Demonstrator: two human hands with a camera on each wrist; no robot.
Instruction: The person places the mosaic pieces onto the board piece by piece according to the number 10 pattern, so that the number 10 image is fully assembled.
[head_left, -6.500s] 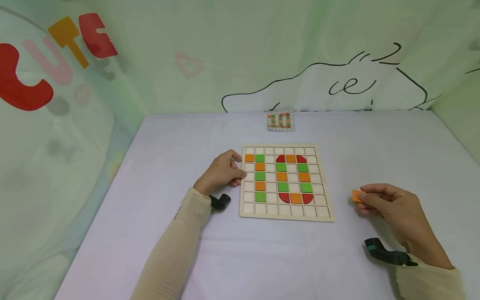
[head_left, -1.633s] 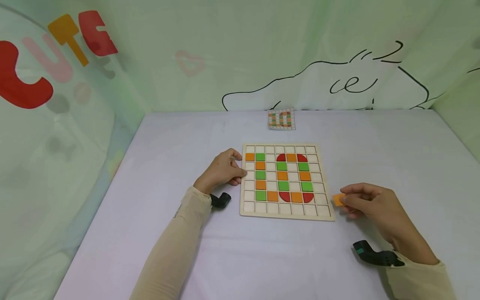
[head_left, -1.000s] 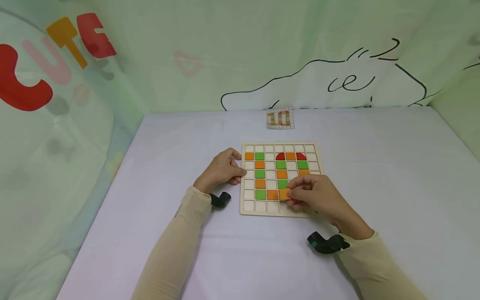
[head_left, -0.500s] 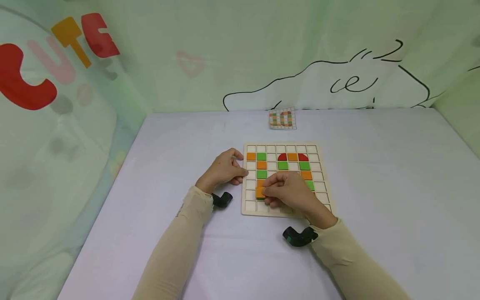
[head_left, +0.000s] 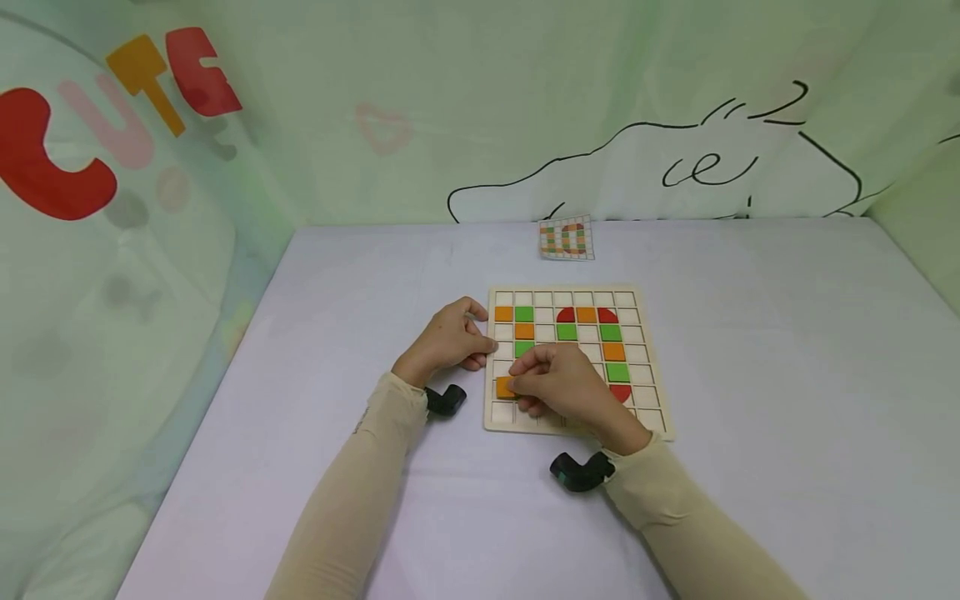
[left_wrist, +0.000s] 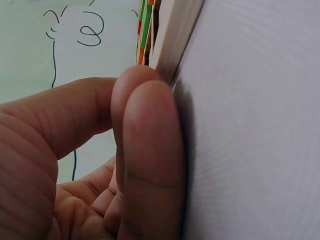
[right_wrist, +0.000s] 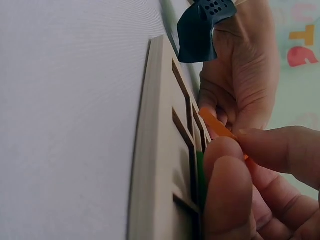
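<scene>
My right hand (head_left: 562, 379) pinches an orange square tile (head_left: 505, 387) between thumb and fingers. The tile is over the leftmost cell of the board's second row from the bottom, and it looks tilted in the right wrist view. My left hand (head_left: 448, 335) holds the left edge of the wooden grid board (head_left: 651, 392), its thumb on the rim. Green, orange and rounded red tiles lie in the cells, among them a green tile (head_left: 617, 372) and a red tile (head_left: 619, 392). My right hand hides several lower cells and tiles.
Behind the board, a small pattern card (head_left: 566, 239) lies on the white table (head_left: 787, 350). A printed curtain (head_left: 480, 108) hangs along the back. A black wrist camera (head_left: 582, 472) is on my right wrist, and another (head_left: 446, 401) is on my left.
An orange tile came to lie in the second row from the bottom. My right hand then carried another orange tile leftward from beside the board. My left hand stayed at the edge.
</scene>
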